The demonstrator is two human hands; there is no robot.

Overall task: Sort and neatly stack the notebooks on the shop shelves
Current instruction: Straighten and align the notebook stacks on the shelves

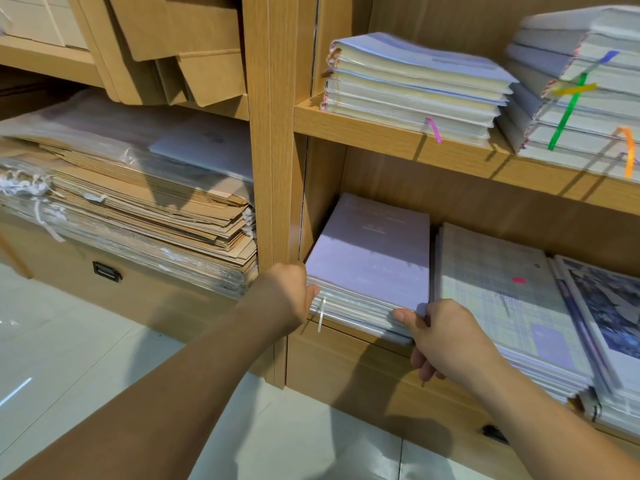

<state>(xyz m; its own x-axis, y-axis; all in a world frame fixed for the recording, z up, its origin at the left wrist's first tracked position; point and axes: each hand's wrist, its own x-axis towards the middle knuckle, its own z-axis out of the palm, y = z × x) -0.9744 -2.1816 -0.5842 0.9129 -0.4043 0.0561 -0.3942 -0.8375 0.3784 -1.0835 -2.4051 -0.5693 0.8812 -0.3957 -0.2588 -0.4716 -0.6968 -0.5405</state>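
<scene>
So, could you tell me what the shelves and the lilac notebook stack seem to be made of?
The shelves look like matt wood-grain laminate board, judging by the uniform grain. The lilac notebook stack looks like paper: smooth covers, layered page edges.

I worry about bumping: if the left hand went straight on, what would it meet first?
Probably the lavender notebook stack, whose front left corner the left hand holds; depth is unclear.
</scene>
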